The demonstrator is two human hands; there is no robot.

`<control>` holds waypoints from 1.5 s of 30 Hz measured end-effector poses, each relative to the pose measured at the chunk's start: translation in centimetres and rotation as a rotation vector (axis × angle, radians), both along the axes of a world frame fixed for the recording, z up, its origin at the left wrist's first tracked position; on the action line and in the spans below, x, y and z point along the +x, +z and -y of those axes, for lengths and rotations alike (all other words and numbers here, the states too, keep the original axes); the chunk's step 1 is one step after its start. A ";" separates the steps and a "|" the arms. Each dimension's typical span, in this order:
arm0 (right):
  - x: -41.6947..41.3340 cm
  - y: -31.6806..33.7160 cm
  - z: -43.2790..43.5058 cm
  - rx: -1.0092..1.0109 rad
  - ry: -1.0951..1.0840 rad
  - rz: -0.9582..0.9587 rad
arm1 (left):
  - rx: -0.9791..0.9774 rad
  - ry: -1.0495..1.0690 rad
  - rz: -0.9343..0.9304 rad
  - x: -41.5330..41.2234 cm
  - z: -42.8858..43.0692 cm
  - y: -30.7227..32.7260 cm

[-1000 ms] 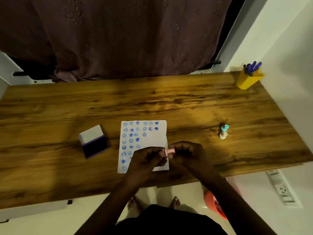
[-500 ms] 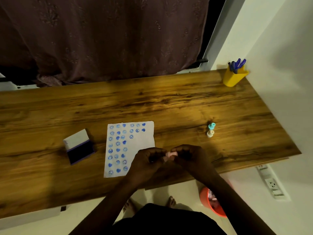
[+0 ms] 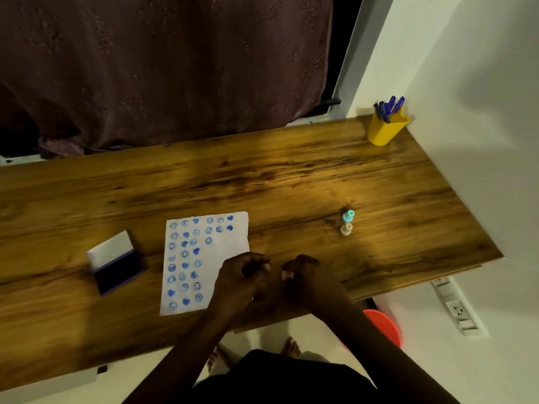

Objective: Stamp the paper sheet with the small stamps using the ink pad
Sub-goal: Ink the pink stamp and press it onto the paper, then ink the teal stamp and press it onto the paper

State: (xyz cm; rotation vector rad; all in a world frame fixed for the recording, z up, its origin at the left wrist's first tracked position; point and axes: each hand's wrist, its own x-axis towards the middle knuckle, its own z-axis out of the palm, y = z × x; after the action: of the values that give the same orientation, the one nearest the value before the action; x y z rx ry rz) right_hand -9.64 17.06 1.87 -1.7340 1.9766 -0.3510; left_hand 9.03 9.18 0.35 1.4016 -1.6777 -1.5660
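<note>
Both hands are curled shut just below the centre of the frame, a small gap between them: the right hand (image 3: 309, 275) pinches something small and pale pink at its fingertips, most likely a stamp part, while the left hand (image 3: 243, 277) is closed with its fingers bent inward, and whether it holds anything cannot be told in the dim light. Its knuckles overlap the lower right corner of the paper sheet (image 3: 230, 246), which lies flat on the wooden table (image 3: 291, 176) and carries rows of blue smiley and heart prints down its left side and across its top. Left of the sheet, near but apart, sits the ink pad (image 3: 115, 265), lid open, dark pad showing. Right of centre, 2 small stamps stand touching, a teal stamp (image 3: 348, 216) just above a cream stamp (image 3: 346, 229). At upper right, a yellow cup (image 3: 386, 131) holds blue pens (image 3: 389, 107) at the table's far corner.
</note>
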 end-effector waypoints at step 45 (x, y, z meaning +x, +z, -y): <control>-8.5 7.6 7.2 -0.194 -0.545 0.669 | 0.038 0.129 -0.259 -2.7 1.8 4.0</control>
State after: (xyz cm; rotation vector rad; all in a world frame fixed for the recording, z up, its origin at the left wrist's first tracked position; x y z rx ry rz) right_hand -18.14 9.87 9.48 -0.9375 1.8831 -1.1686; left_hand 6.35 7.37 4.40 1.2375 -1.3862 -1.6351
